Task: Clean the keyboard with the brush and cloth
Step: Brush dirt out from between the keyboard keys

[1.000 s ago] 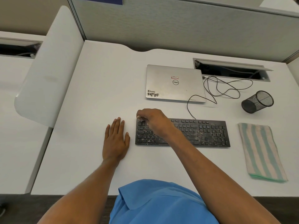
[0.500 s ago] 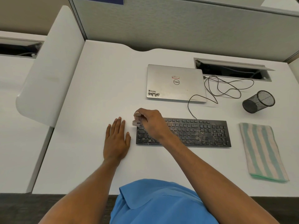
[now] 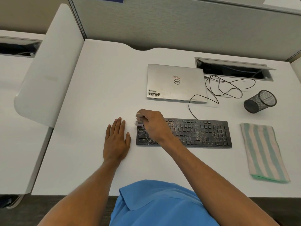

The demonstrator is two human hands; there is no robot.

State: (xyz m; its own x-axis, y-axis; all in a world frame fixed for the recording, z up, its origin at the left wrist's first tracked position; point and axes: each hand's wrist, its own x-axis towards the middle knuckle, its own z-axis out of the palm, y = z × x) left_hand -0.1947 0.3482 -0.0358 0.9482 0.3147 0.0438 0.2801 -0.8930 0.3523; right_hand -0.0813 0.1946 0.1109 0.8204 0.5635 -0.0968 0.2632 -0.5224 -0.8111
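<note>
Desk surface [image 3: 101, 88] in white is filling most of the view, and a grey fabric partition [image 3: 162, 22] is running along its far edge. A blue shirt [image 3: 156, 204] is showing at the near edge, between the person's two forearms.

A closed silver Dell laptop [image 3: 176, 83] is lying flat toward the back of the desk. The black keyboard [image 3: 200, 133] is sitting in front of it, parallel to the near edge, with pale dust and crumbs speckling its keys, most thickly on the right half. To the right of the keyboard and apart from it, the folded green-and-cream striped cloth [image 3: 263, 152] is lying flat.

The left hand [image 3: 116, 141] is resting palm down on the desk just beside the keyboard's left end, fingers straight and close together, not touching it. The right hand [image 3: 152, 124] is hovering over the keyboard's far left corner, its fingers curling round the handle of the small pale brush [image 3: 139, 123], which is blurred and pointing down at the corner keys.

A black mesh pen cup [image 3: 260, 101] is lying tipped on its side behind the cloth. A thin black cable [image 3: 228, 88] is looping from the keyboard's back edge past the laptop's right side.
</note>
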